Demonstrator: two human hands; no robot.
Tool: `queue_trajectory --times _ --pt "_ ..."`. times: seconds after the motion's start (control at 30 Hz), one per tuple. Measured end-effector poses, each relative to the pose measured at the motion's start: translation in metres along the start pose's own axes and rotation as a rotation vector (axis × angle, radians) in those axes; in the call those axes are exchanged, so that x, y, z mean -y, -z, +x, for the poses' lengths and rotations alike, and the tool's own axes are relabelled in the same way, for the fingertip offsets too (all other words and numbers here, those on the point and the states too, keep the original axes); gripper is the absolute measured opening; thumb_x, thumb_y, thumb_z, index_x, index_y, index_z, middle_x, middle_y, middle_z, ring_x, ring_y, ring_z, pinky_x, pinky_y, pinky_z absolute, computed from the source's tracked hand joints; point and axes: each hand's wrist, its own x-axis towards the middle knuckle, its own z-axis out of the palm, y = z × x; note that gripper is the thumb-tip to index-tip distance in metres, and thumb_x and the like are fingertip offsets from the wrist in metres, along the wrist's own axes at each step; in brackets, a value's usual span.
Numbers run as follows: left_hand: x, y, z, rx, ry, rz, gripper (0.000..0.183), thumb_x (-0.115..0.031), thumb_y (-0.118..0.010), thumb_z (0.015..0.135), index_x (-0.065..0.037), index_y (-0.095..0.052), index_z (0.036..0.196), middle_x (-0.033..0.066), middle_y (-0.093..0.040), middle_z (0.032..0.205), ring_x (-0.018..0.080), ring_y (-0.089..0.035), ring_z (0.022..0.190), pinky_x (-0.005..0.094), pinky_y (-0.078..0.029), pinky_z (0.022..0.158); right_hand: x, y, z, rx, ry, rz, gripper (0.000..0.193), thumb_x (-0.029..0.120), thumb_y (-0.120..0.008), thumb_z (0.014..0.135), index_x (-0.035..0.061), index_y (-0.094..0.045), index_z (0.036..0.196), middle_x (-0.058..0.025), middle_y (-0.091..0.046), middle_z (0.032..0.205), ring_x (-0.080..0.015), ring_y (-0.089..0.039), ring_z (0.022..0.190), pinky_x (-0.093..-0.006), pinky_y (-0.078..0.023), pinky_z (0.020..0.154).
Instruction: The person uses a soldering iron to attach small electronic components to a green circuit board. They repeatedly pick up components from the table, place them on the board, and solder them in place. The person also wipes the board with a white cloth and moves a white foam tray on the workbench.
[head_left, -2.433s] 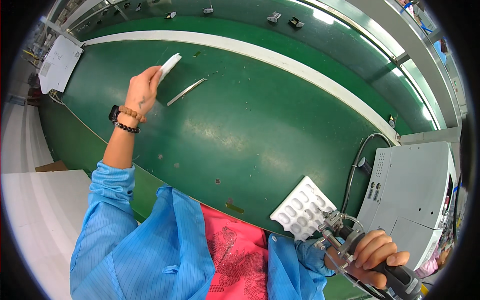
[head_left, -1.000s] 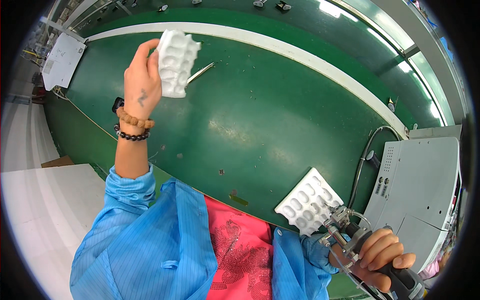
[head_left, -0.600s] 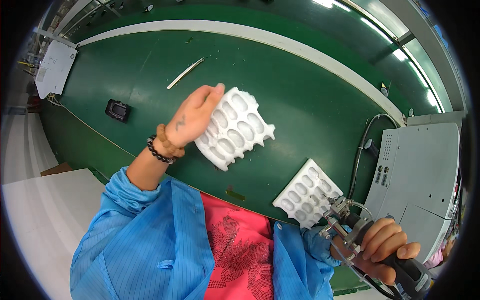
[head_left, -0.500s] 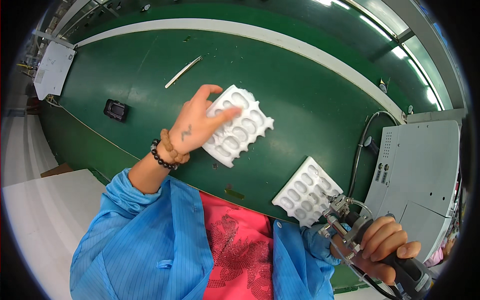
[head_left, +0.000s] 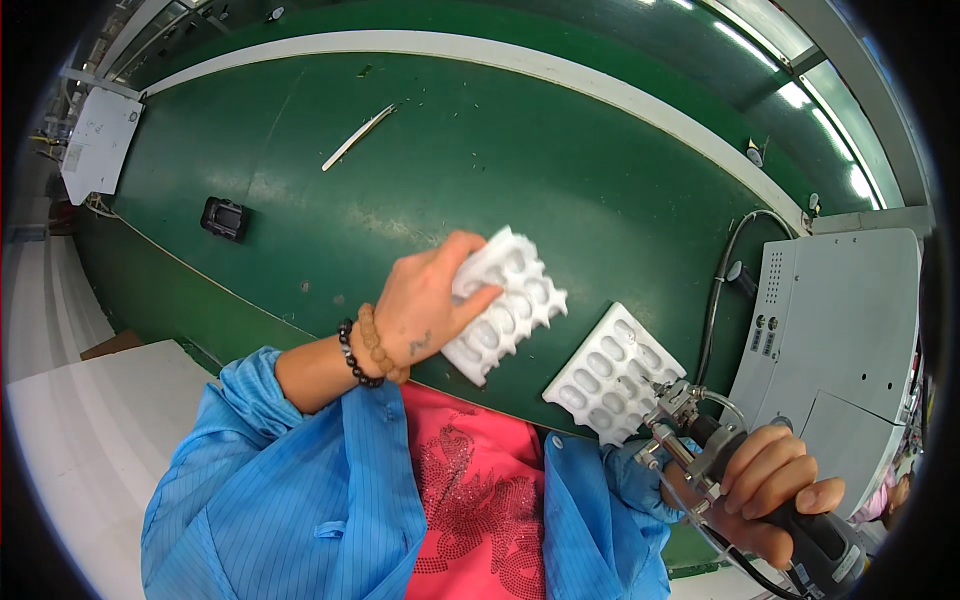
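My left hand (head_left: 425, 300) grips the left edge of a white foam tray (head_left: 515, 315) with rows of oval hollows and a ragged right edge. The thumb lies across its top face; the fingers curl round the far left side. In my right hand (head_left: 775, 480) is a dispensing gun (head_left: 700, 440), with a black handle, metal fittings and thin tubing. Its metal tip hangs over the right side of a second, similar white foam tray (head_left: 600, 380). Whether the tip touches that tray, I cannot tell.
On the green table (head_left: 600, 200) lie a thin pale strip (head_left: 358, 137) and a small black holder (head_left: 225, 218). A grey machine (head_left: 825, 330) stands at the right, with a black hose (head_left: 715, 300) beside it. A white box (head_left: 100, 145) is at the far left.
My left hand has come nearer to me and slightly right, bringing the first foam tray closer to the second. My right hand and the dispensing gun have hardly moved.
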Motion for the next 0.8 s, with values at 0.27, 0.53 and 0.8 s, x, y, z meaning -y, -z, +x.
queue_trajectory --times 0.27,0.53,0.8 --pt "0.06 0.053 0.051 -0.35 -0.046 0.341 0.041 -0.023 -0.079 0.079 -0.002 -0.058 0.107 0.0219 -0.069 0.084 0.0411 -0.068 0.079 0.0448 -0.054 0.068 -0.001 -0.002 -0.001 -0.004 -0.004 -0.008 0.045 0.042 -0.072 0.089 0.0074 -0.048 0.104 0.0032 -0.051 0.062 -0.0062 -0.05 0.046 -0.0179 -0.042 0.041" --pt "0.062 0.09 0.08 -0.291 0.17 -0.145 0.04 -0.018 -0.078 0.084 0.005 -0.058 0.11 0.0144 -0.073 0.089 0.0164 -0.071 0.08 0.0282 -0.056 0.067 0.0 -0.004 0.001 -0.004 -0.008 -0.036 0.046 0.043 -0.072 0.089 0.0077 -0.047 0.104 0.0034 -0.051 0.062 -0.0061 -0.05 0.046 -0.0177 -0.041 0.04" --pt "0.058 0.022 0.115 -0.288 -0.042 0.203 0.047 -0.031 -0.079 0.078 -0.001 -0.06 0.109 0.0231 -0.068 0.086 0.0413 -0.067 0.078 0.0407 -0.054 0.071 -0.003 -0.006 0.002 -0.016 0.005 -0.013 0.045 0.042 -0.072 0.089 0.0077 -0.046 0.102 0.0033 -0.05 0.061 -0.0061 -0.05 0.045 -0.0174 -0.042 0.039"
